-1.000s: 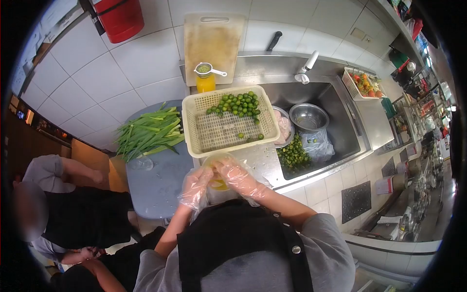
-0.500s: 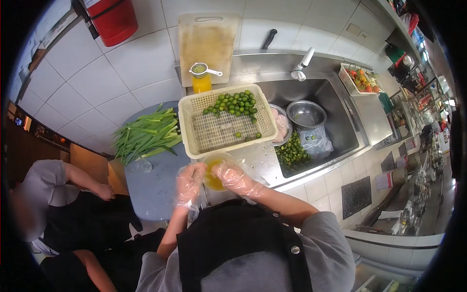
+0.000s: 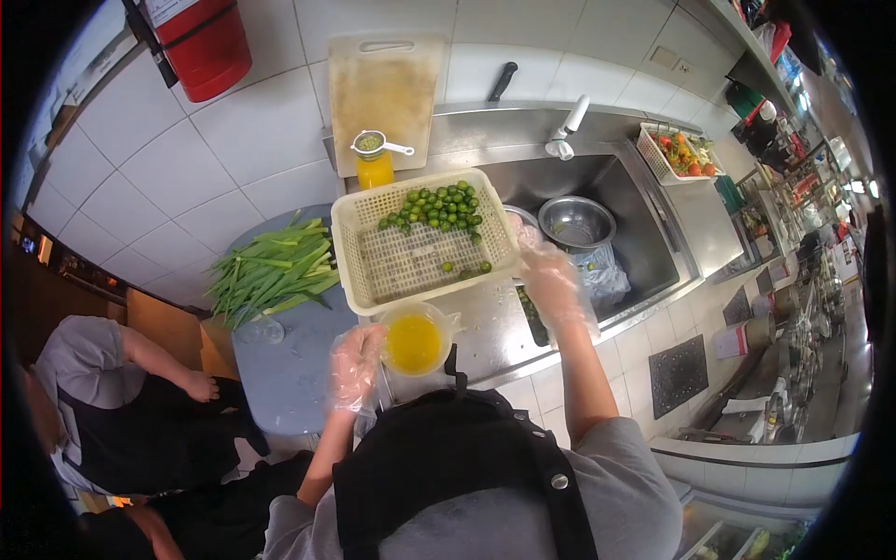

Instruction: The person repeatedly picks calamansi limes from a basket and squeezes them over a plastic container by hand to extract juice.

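Note:
My left hand, in a clear plastic glove, is closed beside the left rim of a translucent cup of yellow juice. Whatever its curled fingers hold is hidden. Over the near left edge of the sink, my gloved right hand is smeared by motion, so its fingers are unclear. Beneath it, a heap of green citrus pieces is mostly covered. A cream plastic basket stands just beyond the cup, with small green limes mostly at its far right.
Long green leaves lie on a blue-grey surface at left. A small strainer rests on a jar of yellow liquid. In the sink sit a metal bowl and a plastic bag. A co-worker is at left.
My right hand has left the cup and moved right to the sink edge, uncovering the juice. My left hand stays by the cup. The view has shifted slightly.

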Demonstrator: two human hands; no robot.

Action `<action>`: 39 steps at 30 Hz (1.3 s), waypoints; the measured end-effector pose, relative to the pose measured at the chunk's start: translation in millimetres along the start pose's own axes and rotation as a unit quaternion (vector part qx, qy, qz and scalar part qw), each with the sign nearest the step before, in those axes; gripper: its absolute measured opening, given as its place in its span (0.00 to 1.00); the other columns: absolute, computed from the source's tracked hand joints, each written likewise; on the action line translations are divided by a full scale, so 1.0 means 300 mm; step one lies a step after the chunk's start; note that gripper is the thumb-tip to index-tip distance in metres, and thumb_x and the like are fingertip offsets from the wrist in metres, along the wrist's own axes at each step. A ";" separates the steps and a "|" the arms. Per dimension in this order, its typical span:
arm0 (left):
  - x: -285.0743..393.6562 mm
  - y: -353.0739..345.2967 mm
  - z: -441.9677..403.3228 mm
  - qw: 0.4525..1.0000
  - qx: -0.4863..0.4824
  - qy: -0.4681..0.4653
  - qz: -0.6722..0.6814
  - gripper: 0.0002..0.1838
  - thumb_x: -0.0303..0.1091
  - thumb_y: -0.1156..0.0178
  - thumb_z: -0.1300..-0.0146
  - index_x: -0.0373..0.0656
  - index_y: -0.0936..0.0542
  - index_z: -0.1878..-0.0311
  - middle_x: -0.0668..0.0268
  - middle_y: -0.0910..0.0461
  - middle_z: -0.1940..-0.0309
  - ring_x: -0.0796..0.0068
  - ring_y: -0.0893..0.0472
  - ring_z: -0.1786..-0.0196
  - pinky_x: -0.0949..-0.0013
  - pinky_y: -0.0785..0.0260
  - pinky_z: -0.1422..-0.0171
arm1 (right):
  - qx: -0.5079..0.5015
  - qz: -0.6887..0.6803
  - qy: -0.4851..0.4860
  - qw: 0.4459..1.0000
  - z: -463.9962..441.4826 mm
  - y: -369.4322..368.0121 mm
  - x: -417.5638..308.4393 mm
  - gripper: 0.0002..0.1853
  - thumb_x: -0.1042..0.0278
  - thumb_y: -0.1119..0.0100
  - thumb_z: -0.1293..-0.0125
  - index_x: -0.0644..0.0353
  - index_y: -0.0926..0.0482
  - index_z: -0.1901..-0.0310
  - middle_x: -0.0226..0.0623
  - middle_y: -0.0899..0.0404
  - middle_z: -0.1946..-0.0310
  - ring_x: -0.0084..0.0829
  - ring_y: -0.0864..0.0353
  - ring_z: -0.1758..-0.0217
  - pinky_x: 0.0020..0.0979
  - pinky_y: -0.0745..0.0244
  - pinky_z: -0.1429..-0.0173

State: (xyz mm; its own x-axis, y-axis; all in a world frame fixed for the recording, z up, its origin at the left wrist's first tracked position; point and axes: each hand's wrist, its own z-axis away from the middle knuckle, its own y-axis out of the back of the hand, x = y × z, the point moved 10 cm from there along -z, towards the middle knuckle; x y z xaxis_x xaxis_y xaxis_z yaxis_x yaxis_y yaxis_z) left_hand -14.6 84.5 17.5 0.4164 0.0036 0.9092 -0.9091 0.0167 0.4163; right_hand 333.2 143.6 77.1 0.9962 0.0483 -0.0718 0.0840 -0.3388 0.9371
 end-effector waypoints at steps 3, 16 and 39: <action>0.063 -0.007 0.001 1.000 -0.013 -0.004 -0.013 0.13 0.36 0.41 0.28 0.36 0.17 0.51 0.52 0.15 0.59 0.61 0.16 0.56 0.61 0.26 0.48 | -0.087 -0.087 0.118 0.985 -0.134 -0.269 -0.099 0.12 0.66 0.47 0.36 0.59 0.15 0.60 0.47 0.14 0.61 0.48 0.14 0.56 0.45 0.21 0.52; 0.044 -0.051 0.008 0.991 -0.013 0.084 0.106 0.12 0.31 0.40 0.28 0.34 0.18 0.47 0.59 0.14 0.57 0.72 0.16 0.54 0.67 0.24 0.47 | -0.291 -0.434 0.084 0.848 -0.186 -0.362 -0.487 0.16 0.57 0.34 0.35 0.60 0.14 0.52 0.40 0.13 0.54 0.37 0.14 0.53 0.36 0.20 0.44; 0.097 -0.115 0.001 0.988 0.007 -0.148 -0.039 0.13 0.22 0.38 0.40 0.39 0.21 0.52 0.51 0.19 0.56 0.47 0.19 0.52 0.53 0.28 0.45 | -0.286 -0.661 -0.070 0.690 0.199 -0.245 -0.545 0.14 0.64 0.31 0.35 0.67 0.18 0.55 0.33 0.16 0.66 0.21 0.19 0.61 0.27 0.22 0.54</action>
State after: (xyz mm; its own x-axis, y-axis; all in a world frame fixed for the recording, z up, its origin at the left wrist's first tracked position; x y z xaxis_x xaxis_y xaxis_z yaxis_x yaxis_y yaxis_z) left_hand 28.8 83.8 29.5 0.4658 -0.2891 0.8364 -0.8750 -0.0092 0.4841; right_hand 165.4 104.4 -0.4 0.0531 -0.1440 -0.9881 0.9394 0.3428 0.0005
